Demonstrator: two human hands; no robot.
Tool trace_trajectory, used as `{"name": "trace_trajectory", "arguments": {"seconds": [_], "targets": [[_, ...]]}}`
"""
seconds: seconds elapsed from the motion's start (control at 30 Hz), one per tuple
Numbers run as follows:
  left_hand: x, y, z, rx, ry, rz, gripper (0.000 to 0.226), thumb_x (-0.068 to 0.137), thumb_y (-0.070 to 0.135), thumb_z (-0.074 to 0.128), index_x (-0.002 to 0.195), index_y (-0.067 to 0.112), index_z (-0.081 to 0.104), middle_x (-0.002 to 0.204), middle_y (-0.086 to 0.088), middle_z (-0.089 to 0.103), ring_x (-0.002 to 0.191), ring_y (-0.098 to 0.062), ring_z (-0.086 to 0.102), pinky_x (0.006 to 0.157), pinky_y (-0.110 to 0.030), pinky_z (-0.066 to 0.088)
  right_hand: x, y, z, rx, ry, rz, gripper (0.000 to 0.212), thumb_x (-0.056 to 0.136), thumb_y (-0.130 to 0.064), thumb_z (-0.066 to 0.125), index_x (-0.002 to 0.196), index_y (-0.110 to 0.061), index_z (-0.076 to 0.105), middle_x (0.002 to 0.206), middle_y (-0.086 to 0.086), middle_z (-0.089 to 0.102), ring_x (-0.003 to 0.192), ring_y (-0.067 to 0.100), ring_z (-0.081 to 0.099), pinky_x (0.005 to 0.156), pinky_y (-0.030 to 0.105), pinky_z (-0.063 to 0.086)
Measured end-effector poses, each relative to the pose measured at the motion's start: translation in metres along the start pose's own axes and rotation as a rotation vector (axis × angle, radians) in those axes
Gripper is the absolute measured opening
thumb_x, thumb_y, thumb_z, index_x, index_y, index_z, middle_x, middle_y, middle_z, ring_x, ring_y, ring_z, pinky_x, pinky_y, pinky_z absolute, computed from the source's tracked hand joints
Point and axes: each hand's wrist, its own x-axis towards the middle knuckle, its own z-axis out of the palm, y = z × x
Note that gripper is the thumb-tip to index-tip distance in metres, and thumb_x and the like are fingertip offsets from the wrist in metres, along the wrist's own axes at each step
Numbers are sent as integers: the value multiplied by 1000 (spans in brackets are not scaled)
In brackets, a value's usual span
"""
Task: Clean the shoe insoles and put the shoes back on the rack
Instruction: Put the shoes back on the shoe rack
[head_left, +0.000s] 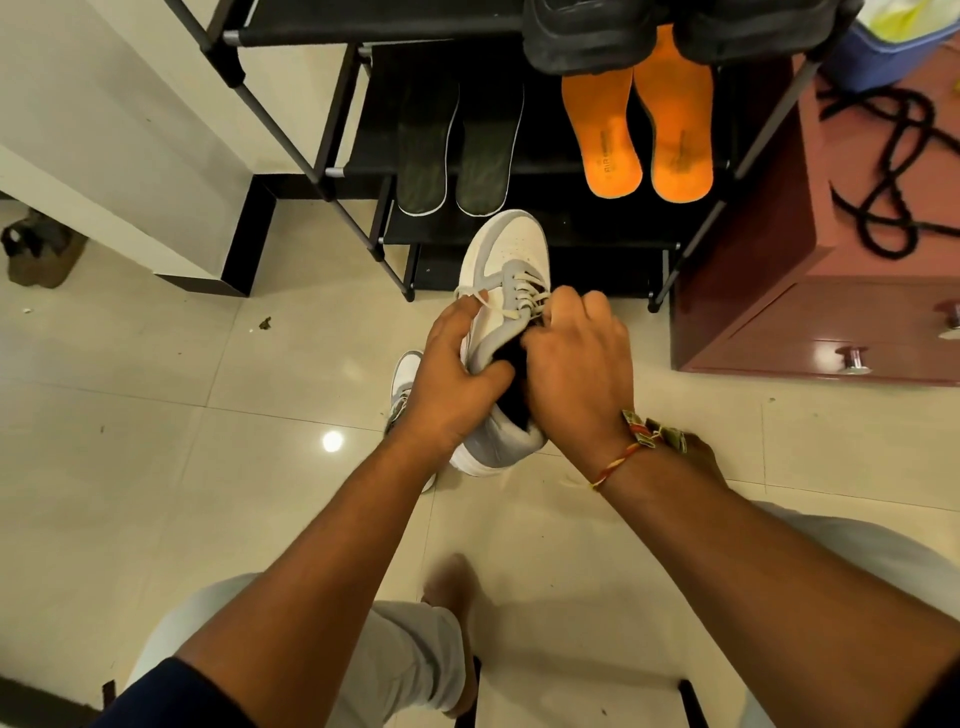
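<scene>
White leather with grey suede panels makes up the sneaker (511, 249), held off the floor just near of the rack's (613, 228) lowest shelves, toe pointing far. The left hand (452, 374) wraps its left flank, fingers curled round the side and thumb hooked at the collar. The right hand (576, 364) has its fingers bent down into the mouth beside the flat laces, closed on something dark inside; whether that is an insole or the lining I cannot tell. A knotted thread band (639, 441) circles the right wrist. Below the left hand the matching second sneaker (405, 374) lies on glossy cream tile (208, 415). On the rack's black fabric shelves rest two dark insoles (421, 156), white-edged, and to their right two orange insoles (605, 140); chunky black shoes (582, 36) sit above. A maroon cabinet (753, 260) stands right.
</scene>
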Motion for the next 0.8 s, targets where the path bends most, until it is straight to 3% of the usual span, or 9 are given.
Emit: {"name": "trace_trajectory", "arguments": {"seconds": [0.13, 0.27, 0.43, 0.53, 0.63, 0.8], "targets": [[6, -4, -6, -106, 53, -75, 74, 66, 28, 65, 137, 44, 52, 133, -3, 64, 120, -27, 63, 102, -50, 53, 5, 0, -6, 143, 5, -35, 18, 88, -31, 64, 82, -17, 74, 88, 3, 50, 86, 25, 46, 66, 37, 44], [14, -13, -13, -92, 115, -77, 68, 61, 32, 67, 119, 65, 52, 137, 1, 59, 123, -22, 61, 104, -47, 52, 10, 1, -14, 327, 43, -69, 16, 86, -26, 65, 85, -12, 73, 90, 3, 48, 85, 21, 47, 65, 35, 47], [22, -26, -14, 25, 84, -35, 76, 64, 34, 66, 137, 48, 51, 136, -1, 59, 122, -23, 61, 101, -50, 54, 11, 0, -17, 565, 43, -50, 11, 92, -18, 65, 90, -7, 65, 102, 6, 48, 93, 18, 55, 81, 28, 55], [16, -15, -11, 59, 88, 31, 59, 81, 21, 68, 133, 47, 56, 129, 6, 66, 118, -15, 63, 101, -41, 54, 8, -3, -19, 628, 18, -35, 10, 96, -15, 61, 94, -6, 63, 108, 7, 48, 94, 15, 56, 86, 22, 54], [16, -15, -8, 105, 104, 84, 38, 98, 23, 60, 130, 43, 60, 119, 14, 70, 108, -6, 65, 97, -29, 55, 7, -6, -18, 644, 3, -60, 10, 97, -16, 60, 98, -8, 65, 110, 5, 48, 98, 12, 54, 96, 27, 53], [12, -17, -6, 176, 235, 99, 37, 105, 26, 50, 140, 33, 59, 122, 9, 71, 106, -7, 66, 94, -24, 55, 5, -6, -16, 701, -58, -78, 8, 95, -17, 65, 99, -11, 67, 105, -4, 45, 97, 3, 47, 100, 13, 44]]}}
